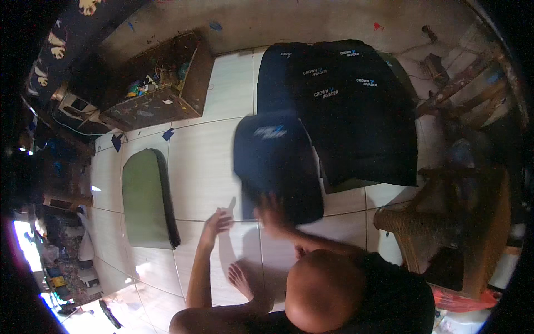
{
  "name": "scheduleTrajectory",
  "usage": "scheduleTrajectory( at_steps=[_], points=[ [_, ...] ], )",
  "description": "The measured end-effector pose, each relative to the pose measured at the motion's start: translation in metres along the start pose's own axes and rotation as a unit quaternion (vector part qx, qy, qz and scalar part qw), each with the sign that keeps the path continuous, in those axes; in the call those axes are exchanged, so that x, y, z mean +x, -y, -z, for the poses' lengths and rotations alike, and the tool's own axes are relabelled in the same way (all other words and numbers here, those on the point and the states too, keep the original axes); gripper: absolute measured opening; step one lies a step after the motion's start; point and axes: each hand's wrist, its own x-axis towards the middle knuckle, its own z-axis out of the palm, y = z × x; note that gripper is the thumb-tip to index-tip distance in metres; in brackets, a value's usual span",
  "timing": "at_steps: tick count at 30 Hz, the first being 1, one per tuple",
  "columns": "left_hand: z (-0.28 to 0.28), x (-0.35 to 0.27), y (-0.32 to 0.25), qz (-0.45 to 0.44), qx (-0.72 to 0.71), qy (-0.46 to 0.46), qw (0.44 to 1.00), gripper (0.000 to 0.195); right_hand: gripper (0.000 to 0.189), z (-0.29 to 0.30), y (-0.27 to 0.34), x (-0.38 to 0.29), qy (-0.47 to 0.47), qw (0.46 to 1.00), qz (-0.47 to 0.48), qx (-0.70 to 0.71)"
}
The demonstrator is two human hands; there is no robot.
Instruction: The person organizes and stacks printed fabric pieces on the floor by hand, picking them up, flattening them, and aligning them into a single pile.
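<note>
My left hand (pixel 219 221) is raised over the tiled floor with its fingers apart and nothing in it. Blurred by motion, my right hand (pixel 271 215) is over the lower edge of a dark blue rounded panel (pixel 279 163), fingers spread; whether it touches the panel is unclear. That panel bears printed lettering. Several dark panels (pixel 354 121) with similar lettering lie overlapping beyond it, to the upper right. On the left lies a stack of green panels (pixel 146 200) with rounded tops and a dark edge at its right side.
A wooden box (pixel 200 79) with small items stands at the upper left. Two dark scraps (pixel 168 134) lie on the floor near it. At the right is a wooden chair or stool frame (pixel 467 221), with red plastic (pixel 465 299) below. My bare foot (pixel 240 279) rests on the tiles.
</note>
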Motion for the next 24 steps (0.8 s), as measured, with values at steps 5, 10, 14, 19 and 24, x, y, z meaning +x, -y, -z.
scheduleTrajectory(
  at_steps=[5, 10, 14, 19, 24],
  points=[
    [-0.002, 0.022, 0.035, 0.004, 0.032, 0.004, 0.999, 0.042, 0.054, -0.004, 0.044, -0.046, 0.139, 0.976, 0.137, 0.098],
    [0.013, 0.028, 0.069, -0.118, 0.047, -0.041, 0.991, 0.034, 0.068, 0.123, -0.059, 0.027, 0.001, 0.997, -0.018, 0.069],
    [-0.008, 0.015, 0.036, 0.000, 0.029, -0.038, 0.999, 0.027, 0.088, 0.195, -0.176, 0.017, 0.047, 0.981, -0.020, -0.185],
    [0.005, 0.033, 0.073, -0.027, -0.010, -0.035, 0.999, 0.022, 0.070, 0.175, -0.214, 0.014, -0.003, 0.952, 0.015, -0.306],
    [0.012, 0.027, 0.078, -0.047, 0.005, -0.028, 0.998, 0.019, 0.051, 0.128, -0.078, 0.039, 0.027, 0.999, 0.013, -0.030]
  ],
)
